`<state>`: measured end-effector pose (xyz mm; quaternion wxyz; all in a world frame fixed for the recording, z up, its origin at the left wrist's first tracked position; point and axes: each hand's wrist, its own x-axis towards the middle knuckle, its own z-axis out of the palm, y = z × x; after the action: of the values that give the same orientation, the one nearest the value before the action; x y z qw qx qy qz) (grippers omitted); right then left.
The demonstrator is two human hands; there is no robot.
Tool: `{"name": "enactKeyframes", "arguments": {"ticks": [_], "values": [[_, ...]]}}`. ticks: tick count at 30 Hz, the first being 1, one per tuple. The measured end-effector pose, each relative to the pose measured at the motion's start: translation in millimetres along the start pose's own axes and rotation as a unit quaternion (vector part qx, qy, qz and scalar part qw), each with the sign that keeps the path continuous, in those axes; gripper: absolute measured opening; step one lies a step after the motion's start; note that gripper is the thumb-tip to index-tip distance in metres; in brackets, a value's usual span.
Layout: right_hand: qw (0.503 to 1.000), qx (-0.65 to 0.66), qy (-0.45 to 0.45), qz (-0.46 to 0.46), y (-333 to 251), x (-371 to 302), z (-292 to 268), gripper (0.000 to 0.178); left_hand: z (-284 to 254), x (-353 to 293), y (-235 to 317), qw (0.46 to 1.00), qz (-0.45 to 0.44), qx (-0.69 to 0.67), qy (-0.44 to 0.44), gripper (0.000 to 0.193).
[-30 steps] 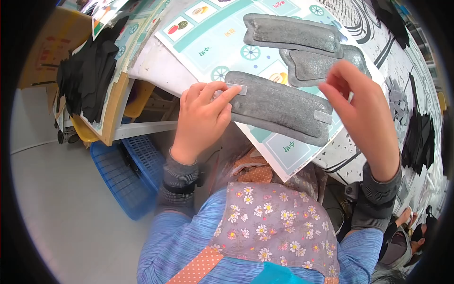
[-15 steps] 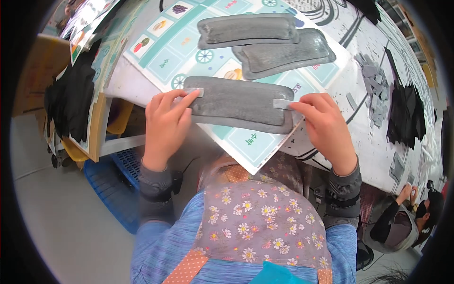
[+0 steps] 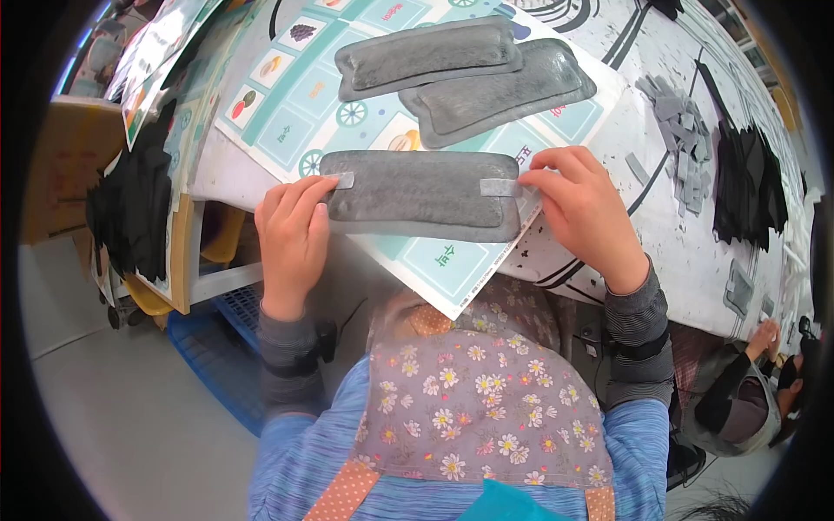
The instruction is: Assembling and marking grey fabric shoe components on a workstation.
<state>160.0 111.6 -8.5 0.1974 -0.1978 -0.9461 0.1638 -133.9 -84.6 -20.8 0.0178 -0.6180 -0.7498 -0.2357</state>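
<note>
A grey plush rectangular pad (image 3: 417,195) with a flat border lies in front of me. A short light-grey strip (image 3: 499,187) crosses its right border, and a matching strip (image 3: 345,181) sits at its left end. My left hand (image 3: 294,234) has its fingers closed at the outer end of the left strip, over the pad's edge. With thumb and forefinger together, my right hand (image 3: 584,204) pinches the outer end of the right strip. Beyond lie two similar pads, one pad (image 3: 426,56) partly overlapping the other pad (image 3: 504,91).
A printed picture sheet (image 3: 447,273) lies under the pads on the white table. To the right are a heap of grey strips (image 3: 682,143), a single strip (image 3: 638,168) and a bundle of black straps (image 3: 749,187). Black fabric (image 3: 135,200) hangs at left. Another person (image 3: 738,399) sits at lower right.
My left fingertips have drawn back from on top of the left strip to its outer end. My right fingers have shifted slightly outward. The whole view has shifted a little.
</note>
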Motion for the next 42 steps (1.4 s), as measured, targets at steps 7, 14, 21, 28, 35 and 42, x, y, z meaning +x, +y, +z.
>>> {"name": "enactKeyframes", "arguments": {"ticks": [7,14,21,28,35,42], "values": [[0.926,0.211,-0.005,0.314,-11.8,-1.2,8.8,0.012,5.7,1.1,-1.4,0.999,-0.001,-0.017,0.029,0.028],[0.925,0.179,-0.018,0.335,-21.7,9.9,11.3,0.013,4.3,8.4,-5.8,0.998,0.012,-0.036,0.041,0.028],[0.956,0.111,-0.006,0.272,-18.4,8.2,18.4,0.011,5.2,11.9,-9.9,0.993,-0.01,-0.104,0.047,0.031],[0.941,0.147,0.019,0.305,-30.9,15.4,12.0,0.012,21.3,2.0,-19.5,0.944,-0.157,-0.272,0.099,0.04],[0.884,0.332,0.01,0.33,-27.4,16.3,11.9,0.016,29.3,7.1,-19.9,0.926,-0.204,-0.283,0.143,0.037],[0.874,0.351,-0.014,0.336,-32.6,17.8,16.6,0.033,24.5,13.3,-26.4,0.913,-0.244,-0.298,0.139,0.031]]}}
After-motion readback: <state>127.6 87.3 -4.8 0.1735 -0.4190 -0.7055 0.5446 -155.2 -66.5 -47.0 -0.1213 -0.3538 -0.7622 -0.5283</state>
